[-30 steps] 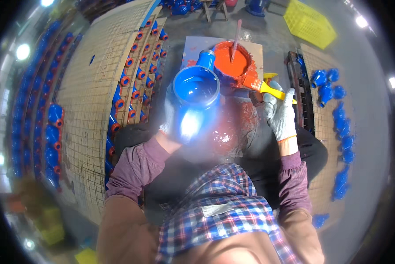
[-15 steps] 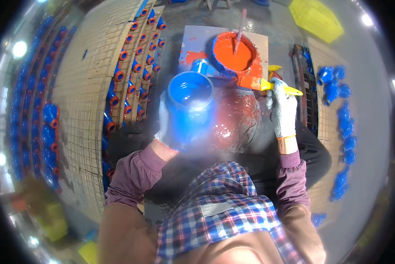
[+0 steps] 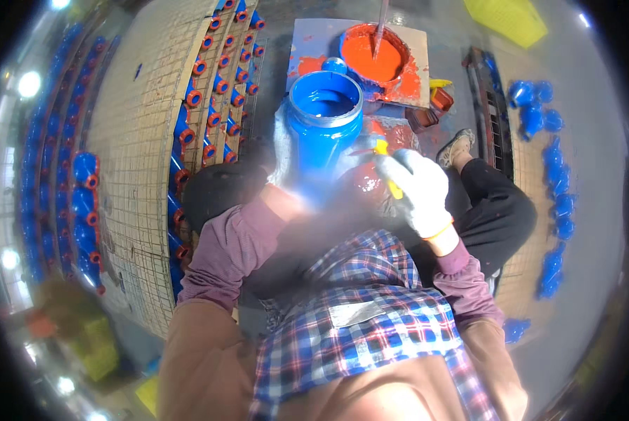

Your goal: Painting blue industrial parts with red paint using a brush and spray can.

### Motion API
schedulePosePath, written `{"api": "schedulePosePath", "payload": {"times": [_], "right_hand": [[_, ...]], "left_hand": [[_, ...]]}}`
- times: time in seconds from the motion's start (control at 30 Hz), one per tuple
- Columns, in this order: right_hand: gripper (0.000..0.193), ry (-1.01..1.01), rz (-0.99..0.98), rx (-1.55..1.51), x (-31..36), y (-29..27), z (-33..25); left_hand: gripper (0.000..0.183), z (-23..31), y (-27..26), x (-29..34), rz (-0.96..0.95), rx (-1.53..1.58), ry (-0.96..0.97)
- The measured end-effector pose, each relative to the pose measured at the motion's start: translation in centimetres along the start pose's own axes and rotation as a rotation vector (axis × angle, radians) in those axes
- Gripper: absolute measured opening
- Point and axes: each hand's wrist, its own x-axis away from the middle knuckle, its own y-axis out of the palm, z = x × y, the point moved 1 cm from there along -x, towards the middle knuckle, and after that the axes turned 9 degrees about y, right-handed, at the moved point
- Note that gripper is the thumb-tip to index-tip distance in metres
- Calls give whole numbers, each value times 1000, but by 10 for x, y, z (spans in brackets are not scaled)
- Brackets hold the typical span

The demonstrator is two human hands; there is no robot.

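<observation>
My left hand (image 3: 281, 151), in a white glove, grips the left side of a glossy blue pipe fitting (image 3: 321, 140). The fitting's wide round mouth tilts up toward me, and a smaller blue branch shows behind its far rim. Gloved as well, my right hand (image 3: 420, 188) is closed around the yellow handle of a paintbrush (image 3: 382, 147) just right of the fitting. The bristles are blurred, and I cannot tell if they touch the fitting. Beyond the fitting stands a bucket (image 3: 393, 87) of orange-red paint (image 3: 368, 56) with a stick upright in it.
Paint-splashed cardboard (image 3: 416, 42) lies under the bucket. A glossy red-smeared surface (image 3: 370, 175) sits between my legs. Racks at left hold many blue fittings (image 3: 186, 135) with red rims. More blue fittings (image 3: 532, 121) lie on a board at right. A yellow crate (image 3: 511, 21) stands far right.
My right hand has brought the brush left and nearer me, from beside the bucket to the fitting. The fitting has moved slightly right and away from me.
</observation>
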Motion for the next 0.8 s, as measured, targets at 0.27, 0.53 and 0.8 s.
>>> {"api": "schedulePosePath", "payload": {"times": [0.27,0.53,0.8], "right_hand": [[38,-32,-89,26,9,3,-16],[18,695,470,-137,126,-147,168],[43,1393,219,133,294,-98,183]], "left_hand": [[72,-22,-29,-17,-140,77,-9],[55,-78,-36,-41,-191,164,-128],[44,-94,-3,-31,58,-95,-11]]}}
